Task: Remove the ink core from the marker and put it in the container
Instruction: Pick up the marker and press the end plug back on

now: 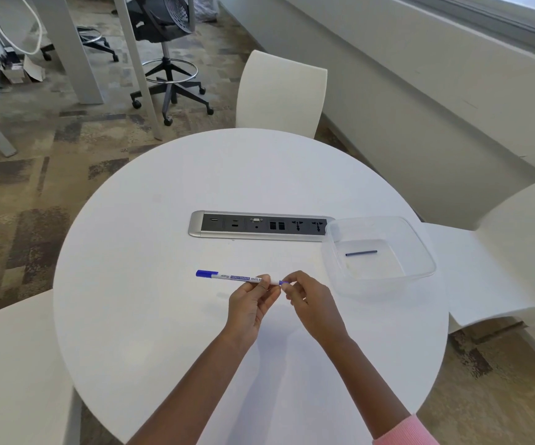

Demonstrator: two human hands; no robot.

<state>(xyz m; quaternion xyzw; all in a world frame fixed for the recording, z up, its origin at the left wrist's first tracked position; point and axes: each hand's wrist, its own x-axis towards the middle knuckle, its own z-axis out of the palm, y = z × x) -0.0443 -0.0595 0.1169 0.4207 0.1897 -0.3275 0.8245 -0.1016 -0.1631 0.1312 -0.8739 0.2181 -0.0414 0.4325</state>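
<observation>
Pink sleeve cuff (410, 431) on the right forearm, lowest in view. Both hands raised above the round white table (170, 316). Left hand (250, 305) pinches the marker (237, 277) barrel between thumb and fingers, other fingers loosely curled. Right hand (311, 300) nips the small blue end piece (281, 282) at the marker's right tip with fingertips. Blue cap points left. Barrel print reads "HANDY MARKER" and "WHITE BO", the rest hidden by the thumb. Clear plastic container (420, 252) sits right of the hands, well apart; dark ink core (361, 253) lies inside. Socket strip (259, 225) set in the table beyond, touching the container's corner. White chairs (282, 94) around.
</observation>
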